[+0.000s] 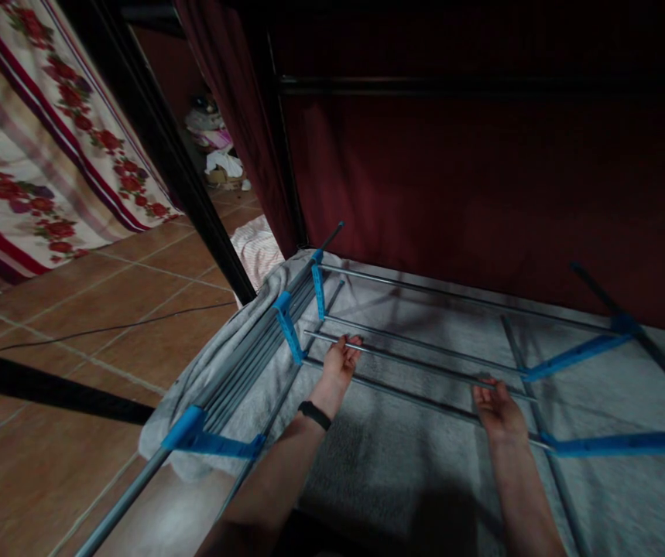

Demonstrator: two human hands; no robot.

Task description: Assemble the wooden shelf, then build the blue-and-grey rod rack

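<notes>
A thin grey metal rod [413, 360] runs crosswise in front of me, its left end near a blue plastic bracket [290, 329]. My left hand [341, 362] is closed around it near that end, and a dark band sits on the wrist. Farther right, my right hand [499, 406] grips the same rod from below. The rod lies within a partly built rack frame of tubes and blue brackets. A second crosswise tube [419, 397] passes just below the hands, and another blue bracket [576, 356] stands at the right.
Several loose rods [251, 352] lie side by side on the left. Beneath everything spreads a grey blanket [390, 456]. Black bed posts [193, 186], a dark red curtain [454, 193], a flowered cloth [47, 139] and a cable [117, 321] on the tiled floor [105, 356] surround it.
</notes>
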